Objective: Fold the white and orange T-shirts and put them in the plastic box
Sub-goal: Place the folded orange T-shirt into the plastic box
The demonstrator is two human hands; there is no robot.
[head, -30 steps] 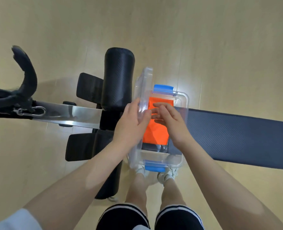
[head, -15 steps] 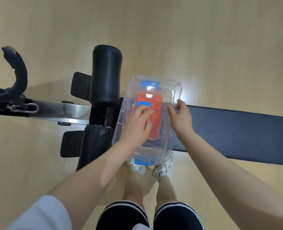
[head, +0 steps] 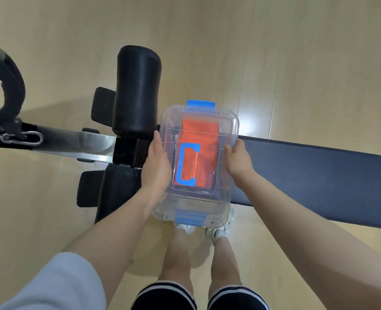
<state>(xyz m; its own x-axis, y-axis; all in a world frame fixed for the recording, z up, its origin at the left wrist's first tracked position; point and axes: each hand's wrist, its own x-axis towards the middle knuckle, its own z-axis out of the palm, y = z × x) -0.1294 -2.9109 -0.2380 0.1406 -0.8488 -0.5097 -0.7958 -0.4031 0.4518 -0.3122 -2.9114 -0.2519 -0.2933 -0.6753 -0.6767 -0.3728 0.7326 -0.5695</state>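
Note:
A clear plastic box (head: 226, 121) stands on the end of a dark bench pad (head: 314, 173). Its clear lid (head: 198, 204) lies flat on top, with a blue handle (head: 186, 164) in the middle and blue clips at the far end (head: 200, 104) and near end (head: 190, 217). The folded orange T-shirt (head: 202, 133) shows through the lid. The white T-shirt is not visible. My left hand (head: 157, 166) presses the box's left side. My right hand (head: 237, 158) grips the right edge of the lid.
The bench's black roller pads (head: 137, 90) and metal bar (head: 73, 142) lie left of the box. A black strap handle with a carabiner (head: 24, 137) is at far left. Light wooden floor surrounds the bench. My legs and white shoes (head: 220, 229) are below the box.
The lid has swung from upright at the box's left side down onto the box. My right hand came out of the box; both hands now hold its sides.

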